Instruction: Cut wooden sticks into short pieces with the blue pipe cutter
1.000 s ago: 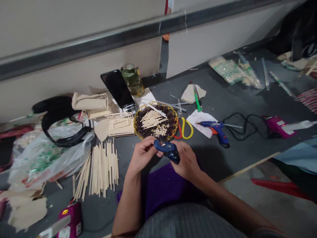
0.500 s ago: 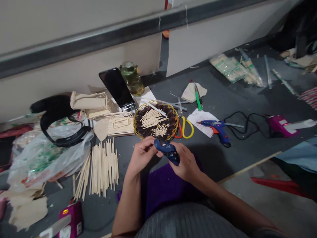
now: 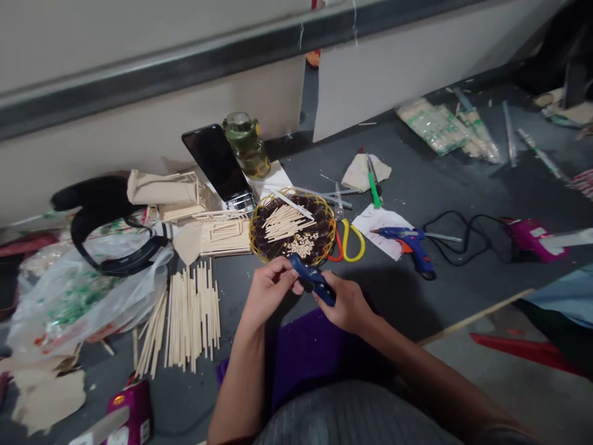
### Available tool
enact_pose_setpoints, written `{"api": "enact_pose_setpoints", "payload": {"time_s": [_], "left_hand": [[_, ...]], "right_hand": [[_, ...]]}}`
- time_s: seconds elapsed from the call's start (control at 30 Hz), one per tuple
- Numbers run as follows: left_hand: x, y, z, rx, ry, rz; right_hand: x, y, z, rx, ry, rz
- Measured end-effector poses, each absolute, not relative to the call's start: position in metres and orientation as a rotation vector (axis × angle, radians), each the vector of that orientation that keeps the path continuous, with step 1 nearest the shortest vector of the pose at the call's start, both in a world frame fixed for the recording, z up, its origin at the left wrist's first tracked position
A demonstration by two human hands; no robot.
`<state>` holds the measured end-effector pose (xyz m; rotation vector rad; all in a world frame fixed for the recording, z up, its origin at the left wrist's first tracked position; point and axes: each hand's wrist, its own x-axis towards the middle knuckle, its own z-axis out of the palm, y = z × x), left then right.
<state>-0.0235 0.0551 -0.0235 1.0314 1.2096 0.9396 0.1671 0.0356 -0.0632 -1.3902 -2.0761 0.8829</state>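
Observation:
My right hand (image 3: pixel 346 306) is closed round the blue handles of a small cutter (image 3: pixel 311 279), held just in front of a round wicker basket (image 3: pixel 327 217). The fingers of my left hand (image 3: pixel 270 289) are pinched together at the cutter's jaws; what they hold is too small to make out. Inside the basket lie cut wooden sticks (image 3: pixel 280 221) and a heap of tiny stick pieces (image 3: pixel 302 246). A purple cloth (image 3: pixel 308 349) covers my lap below both hands.
Long wooden sticks (image 3: pixel 189 315) lie in a row to the left. A phone (image 3: pixel 217 162) leans by a glass jar (image 3: pixel 245 145). Yellow-handled scissors (image 3: pixel 348 240), a blue glue gun (image 3: pixel 410 242) with black cable, plastic bags and a pink box (image 3: pixel 127 413) lie around.
The cutter has tilted a little in my right hand, and both hands have shifted slightly up toward the basket. The view has drifted slightly.

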Motion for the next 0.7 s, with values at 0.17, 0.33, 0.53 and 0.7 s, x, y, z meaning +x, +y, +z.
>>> {"api": "enact_pose_setpoints", "payload": {"time_s": [0.17,0.33,0.53,0.7], "left_hand": [[-0.018,0.055,-0.028,1.163,1.319,0.992],[-0.016,0.054,-0.023,1.473,1.399,1.032],[-0.018,0.052,-0.012,1.560,1.389,0.994],[-0.021,0.049,-0.010,1.573,1.388,0.962]], "right_hand": [[0.167,0.043,-0.059,-1.453,-2.065,0.987],[0.167,0.038,-0.060,-1.415,-2.055,0.947],[0.167,0.033,-0.057,-1.391,-2.031,0.986],[0.166,0.031,-0.048,-1.398,-2.034,1.023]]}}
